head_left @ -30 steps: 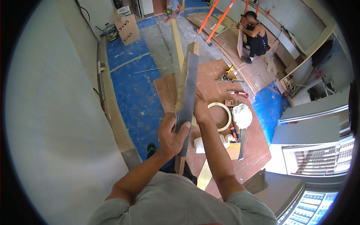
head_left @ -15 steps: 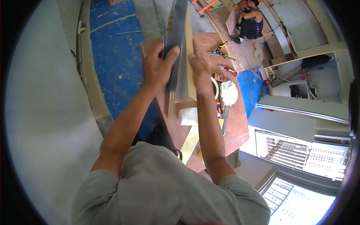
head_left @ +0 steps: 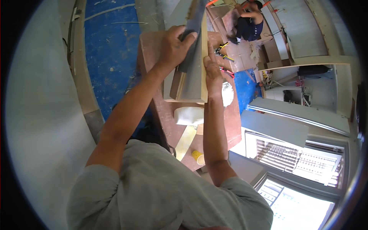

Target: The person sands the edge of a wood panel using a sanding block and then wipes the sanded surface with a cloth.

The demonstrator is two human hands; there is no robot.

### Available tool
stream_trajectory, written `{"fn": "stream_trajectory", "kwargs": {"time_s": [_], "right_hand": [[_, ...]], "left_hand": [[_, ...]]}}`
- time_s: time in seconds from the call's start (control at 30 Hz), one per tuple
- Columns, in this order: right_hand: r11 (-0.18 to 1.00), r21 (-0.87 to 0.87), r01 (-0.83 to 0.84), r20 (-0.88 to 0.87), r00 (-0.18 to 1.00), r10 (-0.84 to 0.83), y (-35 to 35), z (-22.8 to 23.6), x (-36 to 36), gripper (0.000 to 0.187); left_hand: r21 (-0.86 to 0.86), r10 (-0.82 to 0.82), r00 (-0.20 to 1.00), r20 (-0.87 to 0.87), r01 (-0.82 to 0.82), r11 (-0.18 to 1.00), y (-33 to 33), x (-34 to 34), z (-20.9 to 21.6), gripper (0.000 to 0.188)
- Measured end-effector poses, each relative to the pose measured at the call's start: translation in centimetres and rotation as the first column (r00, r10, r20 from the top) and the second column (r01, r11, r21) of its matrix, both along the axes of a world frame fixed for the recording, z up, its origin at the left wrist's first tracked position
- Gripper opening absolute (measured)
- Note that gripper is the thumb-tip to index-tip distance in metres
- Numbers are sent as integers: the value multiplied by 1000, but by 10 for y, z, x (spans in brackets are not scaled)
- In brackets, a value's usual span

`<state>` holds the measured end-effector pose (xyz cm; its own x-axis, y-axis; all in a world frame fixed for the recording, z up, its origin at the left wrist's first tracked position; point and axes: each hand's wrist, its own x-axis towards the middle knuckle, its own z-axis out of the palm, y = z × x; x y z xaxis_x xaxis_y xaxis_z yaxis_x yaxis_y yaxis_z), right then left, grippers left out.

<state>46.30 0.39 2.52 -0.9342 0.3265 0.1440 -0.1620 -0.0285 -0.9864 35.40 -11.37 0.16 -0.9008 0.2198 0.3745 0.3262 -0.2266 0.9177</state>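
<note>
The left hand (head_left: 176, 49) pinches the dark-faced plywood strip (head_left: 188, 61) between thumb and fingers, apparently to steady it along the grey-faced board (head_left: 193, 85) above the brown tabletop (head_left: 151, 50), while the right hand (head_left: 213, 74) braces the board's pale edge, its partly hidden finger closure indeterminable.

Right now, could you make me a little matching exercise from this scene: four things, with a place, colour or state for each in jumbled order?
Column one
1. Left hand
2. Right hand
3. Snips
4. Cup

Column two
A. Yellow, near the tabletop edge closest to the wearer
B. Against a pale wooden edge
C. Yellow-and-black handles
D. Gripping a dark grey strip

Right pairs: 1-D, 2-B, 3-C, 4-A
</note>
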Motion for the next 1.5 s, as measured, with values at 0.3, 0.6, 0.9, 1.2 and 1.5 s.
{"fn": "stream_trajectory", "kwargs": {"time_s": [0.3, 0.6, 0.9, 1.2, 1.5], "right_hand": [[857, 436, 276, -22, 955, -297, 37, -75, 30, 34], [980, -178, -89, 17, 995, 94, 10, -12, 1, 54], [972, 231, 40, 8, 999, -43, 49, -56, 14, 52], [750, 647, 141, -41, 988, -150, 27, -45, 12, 41], [944, 314, 106, -32, 994, -101, 37, -42, 7, 43]], "left_hand": [[-12, -180, 967, -178, 181, 983, -60, 118, -7, 35], [160, 78, 990, -120, -58, 985, 17, -31, -33, 28], [17, -163, 952, -259, 173, 985, -92, 85, -28, 28], [-9, -227, 940, -255, 233, 972, -63, 118, -31, 33], [40, -144, 952, -270, 160, 986, -54, 104, -11, 23]]}}
